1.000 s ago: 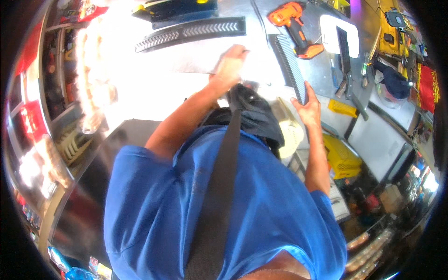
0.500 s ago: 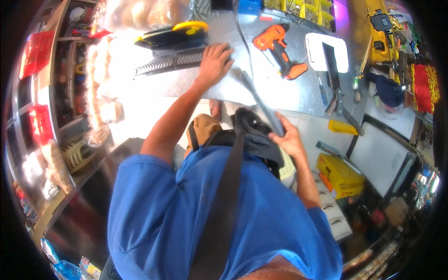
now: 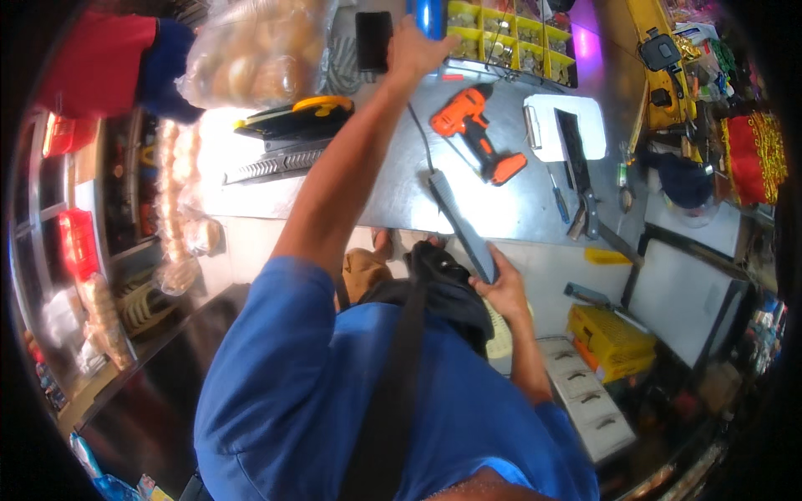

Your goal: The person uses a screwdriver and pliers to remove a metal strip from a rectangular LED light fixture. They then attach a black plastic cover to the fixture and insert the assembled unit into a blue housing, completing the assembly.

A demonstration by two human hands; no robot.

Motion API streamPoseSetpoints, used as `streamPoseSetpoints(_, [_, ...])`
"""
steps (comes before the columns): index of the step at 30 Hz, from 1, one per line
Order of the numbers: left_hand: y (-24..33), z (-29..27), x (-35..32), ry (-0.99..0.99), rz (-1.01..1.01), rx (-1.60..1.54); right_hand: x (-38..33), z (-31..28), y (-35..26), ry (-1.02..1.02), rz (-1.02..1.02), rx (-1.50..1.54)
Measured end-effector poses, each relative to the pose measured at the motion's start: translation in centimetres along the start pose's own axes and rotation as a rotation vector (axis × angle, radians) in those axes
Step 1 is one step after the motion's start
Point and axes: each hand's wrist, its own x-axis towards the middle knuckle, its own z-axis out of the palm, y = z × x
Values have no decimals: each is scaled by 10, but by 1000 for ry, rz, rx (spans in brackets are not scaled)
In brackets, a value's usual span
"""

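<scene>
My left hand [image 3: 415, 50] reaches to the far side of the metal table, fingers spread, beside a blue cylinder-like object [image 3: 429, 18] and a black phone [image 3: 373, 40]. Whether the fingers touch the blue object I cannot tell. In my right hand [image 3: 505, 288] is the near end of a long grey ribbed bar [image 3: 458, 221], held at a slant with its far end over the table; a dark cord [image 3: 421, 134] runs down to that end. Left of it lie a black strip with chevron grooves [image 3: 274, 164] and a black-and-yellow object [image 3: 294, 118].
An orange cordless drill [image 3: 474, 134], a white clipboard [image 3: 543, 125], a large knife [image 3: 576, 159] and a screwdriver [image 3: 558, 196] lie on the table [image 3: 376, 200]. Behind stand a yellow compartment box [image 3: 510, 54] and bagged round buns [image 3: 267, 58]. A person in red [image 3: 100, 63] stands far left.
My left hand has left the black grooved strip and moved farther out toward the blue object. The grey bar has shifted slightly nearer in my right hand. A person has appeared at far left.
</scene>
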Motion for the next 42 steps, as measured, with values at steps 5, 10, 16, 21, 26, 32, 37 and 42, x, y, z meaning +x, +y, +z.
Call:
streamPoseSetpoints(5, [-14, 18, 41, -80, -215, 79, -18, -8, -9, -10, 44, 158])
streamPoseSetpoints(10, [-5, 20, 35, 82, -230, -1, -18, -14, 11, 14, 73, 257])
streamPoseSetpoints(16, [9, -27, 12, -42, -250, -286, -7, -34, 14, -53, 30, 390])
streamPoseSetpoints(21, [0, -57, -39, -93, -308, -644, 25, -55, -8, -165, -55, 596])
streamPoseSetpoints(26, [-4, -96, -104, -212, -450, -1033, 97, -56, -57, -227, -80, 838])
streamPoseSetpoints(32, [5, -117, -203, -244, -415, -1173, 178, -12, -88, -199, -70, 1185])
streamPoseSetpoints(37, [-5, -155, -277, -448, -321, -1061, 148, -1, -124, -200, -113, 1366])
streamPoseSetpoints(42, [-2, -192, -301, -567, -147, -1109, 106, -30, -156, -311, -458, 1188])
